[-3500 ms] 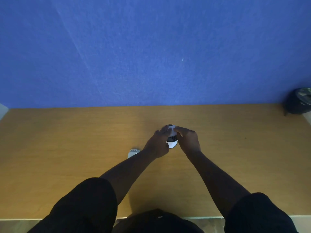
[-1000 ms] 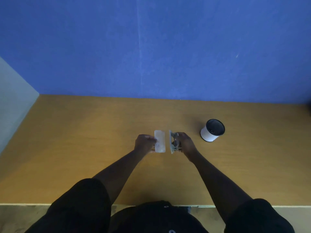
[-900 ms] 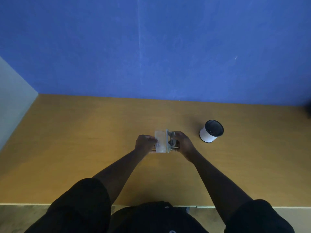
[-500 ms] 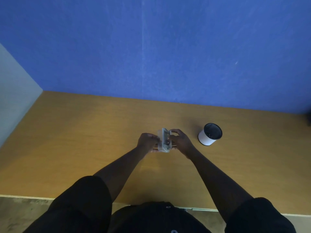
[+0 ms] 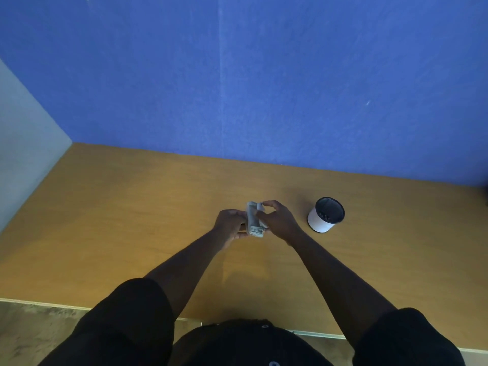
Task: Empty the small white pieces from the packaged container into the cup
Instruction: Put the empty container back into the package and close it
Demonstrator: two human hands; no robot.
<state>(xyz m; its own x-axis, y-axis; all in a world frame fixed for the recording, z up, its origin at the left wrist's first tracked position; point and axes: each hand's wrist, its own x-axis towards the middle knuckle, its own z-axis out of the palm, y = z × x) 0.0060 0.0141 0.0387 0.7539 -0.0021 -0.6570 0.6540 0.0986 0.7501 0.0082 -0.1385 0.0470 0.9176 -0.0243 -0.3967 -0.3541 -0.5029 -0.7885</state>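
A small clear plastic packaged container (image 5: 253, 220) stands on edge between my two hands, just above the wooden table (image 5: 132, 220). My left hand (image 5: 229, 225) grips its left side. My right hand (image 5: 277, 220) presses against its right side, thumb and forefinger pinched at the top corner on a small white bit (image 5: 260, 206). The white cup (image 5: 322, 220) with a dark inside stands upright on the table to the right of my right hand, apart from it. A few small specks lie at its bottom.
A blue wall (image 5: 264, 88) rises behind the table. A pale grey panel (image 5: 23, 154) bounds the left side. The table's front edge (image 5: 52, 303) runs near my body, with floor below. A dark object peeks in at the far right edge.
The two halves of the container, held apart a second ago, have come together between my hands. My right fingers have moved up to its top corner. The cup has stayed in place.
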